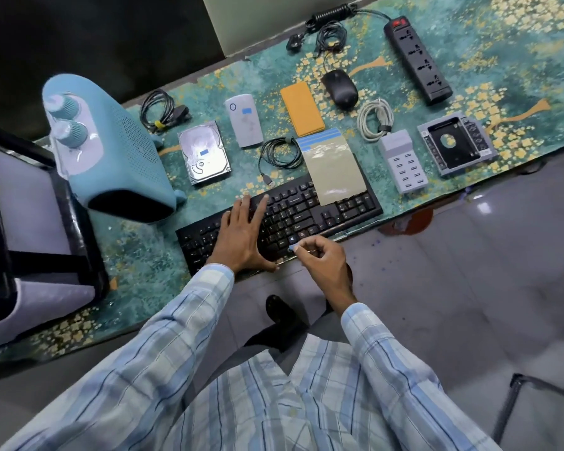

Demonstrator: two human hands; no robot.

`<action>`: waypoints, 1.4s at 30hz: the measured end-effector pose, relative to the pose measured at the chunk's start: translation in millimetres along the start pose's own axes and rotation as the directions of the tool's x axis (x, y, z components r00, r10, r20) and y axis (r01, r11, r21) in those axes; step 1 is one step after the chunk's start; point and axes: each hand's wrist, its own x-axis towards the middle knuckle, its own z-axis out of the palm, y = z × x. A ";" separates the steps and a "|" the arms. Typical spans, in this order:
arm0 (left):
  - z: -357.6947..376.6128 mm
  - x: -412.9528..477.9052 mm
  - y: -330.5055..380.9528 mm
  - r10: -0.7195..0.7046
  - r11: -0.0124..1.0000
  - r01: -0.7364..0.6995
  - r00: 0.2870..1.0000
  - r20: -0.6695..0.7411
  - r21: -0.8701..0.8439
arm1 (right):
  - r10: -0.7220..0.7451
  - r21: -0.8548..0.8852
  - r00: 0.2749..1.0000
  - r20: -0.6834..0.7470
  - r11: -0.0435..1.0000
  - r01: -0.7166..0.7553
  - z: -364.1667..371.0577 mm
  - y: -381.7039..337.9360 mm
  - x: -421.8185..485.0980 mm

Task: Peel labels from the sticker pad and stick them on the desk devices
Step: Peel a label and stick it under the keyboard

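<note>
- Head view, the grip: the right hand (321, 258) pinches a small blue label (293, 248) between thumb and forefinger, just over the near edge of the keyboard (293, 213). The other fingers are curled in.
- The left hand (243, 234) holds nothing; it lies flat with spread fingers on the left half of the keyboard, and I think it steadies it.
- The sticker pad (331, 164) lies with its near end on the far right corner of the keyboard. Blue strips of labels show only at its far end; the rest of the sheet looks bare.
- Done so far, as I judge: the hard disk (204, 156) carries a blue label on its top, and the white power bank (244, 120) also has one.
- In hand now: the keyboard seems to be the next device, the label is not yet pressed down.
- Left, as far as I can see: no label shows on the mouse (339, 89), the power strip (417, 58), the USB charger (402, 164), the drive caddy (455, 143), the orange pad (302, 109) or the blue heater (108, 144).
- So the task looks less than half done.
</note>
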 end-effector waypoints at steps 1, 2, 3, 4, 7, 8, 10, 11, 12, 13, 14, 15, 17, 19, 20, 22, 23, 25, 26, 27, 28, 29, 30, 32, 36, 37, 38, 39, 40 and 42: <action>4.0 1.7 -1.4 0.012 0.999 -0.013 1.000 0.013 0.039 | 0.026 0.005 1.000 -0.014 1.000 -0.026 2.2 1.9 -4.8; 7.3 2.9 -2.9 0.022 0.997 -0.022 1.000 0.012 0.076 | 0.052 0.008 0.998 -0.032 0.999 -0.052 4.7 2.9 -10.3; 9.8 3.7 -4.0 0.033 0.993 -0.034 0.999 0.004 0.114 | 0.074 0.014 0.996 -0.055 0.997 -0.074 7.0 3.6 -15.6; 11.2 4.0 -4.2 0.044 0.988 -0.042 0.999 -0.007 0.146 | 0.096 0.026 0.993 -0.071 0.995 -0.095 8.9 4.7 -20.0; 13.7 1.6 -3.5 0.082 0.982 -0.073 0.996 -0.042 0.173 | 0.166 0.081 0.980 -0.106 0.984 -0.158 16.4 8.1 -29.0; 16.0 0.1 -3.0 0.089 0.985 -0.081 0.995 -0.047 0.155 | 0.181 0.102 0.976 -0.118 0.980 -0.169 18.4 8.8 -30.6; 17.1 -2.5 -6.8 0.110 0.985 -0.103 0.993 -0.043 0.139 | 0.205 0.141 0.968 -0.143 0.972 -0.185 25.6 8.3 -33.6; 16.9 -3.6 -8.8 0.120 0.984 -0.114 0.992 -0.033 0.140 | 0.213 0.156 0.965 -0.154 0.969 -0.189 27.8 8.4 -35.0; 16.0 -3.7 -11.3 0.132 0.982 -0.128 0.991 -0.022 0.137 | 0.218 0.172 0.962 -0.166 0.967 -0.189 29.4 8.2 -36.3; 13.0 -2.8 -14.8 0.149 0.982 -0.147 0.989 -0.005 0.121 | 0.222 0.196 0.959 -0.174 0.963 -0.187 30.7 8.1 -37.3; 8.8 -1.1 -17.8 0.158 0.983 -0.159 0.987 0.022 0.089 | 0.223 0.229 0.959 -0.173 0.956 -0.181 30.5 7.7 -37.6; 2.6 1.7 -22.5 0.164 0.985 -0.167 0.984 0.062 0.043 | 0.220 0.274 0.961 -0.169 0.947 -0.168 31.0 6.0 -38.1; -15.6 10.1 -30.7 0.196 0.979 -0.181 0.963 0.186 -0.092 | 0.189 0.366 0.970 -0.153 0.923 -0.122 31.0 -2.7 -37.0; -40.0 17.8 -37.2 0.285 0.934 -0.179 0.896 0.341 -0.309 | 0.119 0.403 0.985 -0.125 0.913 -0.059 30.6 -16.0 -32.1; -51.7 21.0 -40.9 0.330 0.903 -0.164 0.856 0.398 -0.397 | 0.076 0.408 0.992 -0.103 0.912 -0.027 30.6 -24.0 -28.9; -72.4 23.3 -47.1 0.368 0.859 -0.122 0.822 0.435 -0.496 | 0.015 0.415 0.998 -0.061 0.910 0.012 32.4 -40.6 -21.0; -80.1 23.2 -49.7 0.369 0.840 -0.100 0.827 0.425 -0.533 | 0.000 0.406 0.999 -0.047 0.914 0.020 34.3 -47.9 -16.4; -91.0 20.6 -52.0 0.350 0.792 -0.051 0.855 0.384 -0.608 | -0.013 0.384 0.999 -0.035 0.923 0.026 38.4 -57.8 -6.9; -94.6 19.4 -52.9 0.342 0.768 -0.042 0.871 0.353 -0.639 | -0.016 0.379 0.999 -0.031 0.925 0.027 40.5 -60.4 -2.0; -97.1 19.1 -55.0 0.331 0.745 -0.039 0.888 0.319 -0.666 | -0.019 0.377 0.999 -0.030 0.926 0.029 42.9 -62.4 2.5; -98.6 18.4 -57.4 0.315 0.725 -0.037 0.906 0.284 -0.688 | -0.020 0.378 0.999 -0.033 0.925 0.031 44.7 -63.4 6.7; -100.0 17.1 -59.8 0.290 0.719 -0.049 0.927 0.236 -0.693 | -0.016 0.382 0.999 -0.041 0.924 0.030 47.0 -64.4 10.3; -100.4 16.0 -62.9 0.252 0.741 -0.078 0.953 0.169 -0.666 | -0.007 0.386 0.999 -0.053 0.922 0.027 49.0 -65.6 13.3; -102.0 12.0 -68.4 0.160 0.852 -0.147 0.987 -0.018 -0.503 | 0.002 0.397 0.998 -0.067 0.918 0.025 52.5 -69.0 18.3; -105.8 11.9 -79.8 0.042 0.957 -0.111 0.967 -0.253 -0.267 | -0.020 0.384 0.999 -0.039 0.923 0.033 59.8 -77.1 30.8; -108.5 14.7 -81.9 0.038 0.955 -0.103 0.972 -0.230 -0.279 | -0.022 0.383 0.999 -0.033 0.923 0.032 62.2 -78.9 33.8; -111.3 17.7 -83.2 0.044 0.951 -0.105 0.977 -0.209 -0.291 | -0.022 0.380 0.999 -0.030 0.925 0.032 64.5 -80.2 36.5; -114.7 19.9 -83.6 0.040 0.950 -0.096 0.981 -0.190 -0.297 | -0.025 0.378 0.999 -0.029 0.925 0.034 66.8 -82.3 38.7; -117.2 21.4 -84.0 0.036 0.951 -0.089 0.983 -0.180 -0.296 | -0.025 0.374 0.999 -0.031 0.927 0.034 68.8 -84.2 40.9; -122.9 24.2 -84.0 0.031 0.953 -0.078 0.986 -0.161 -0.293 | -0.031 0.350 0.999 -0.037 0.936 0.042 72.6 -86.7 47.3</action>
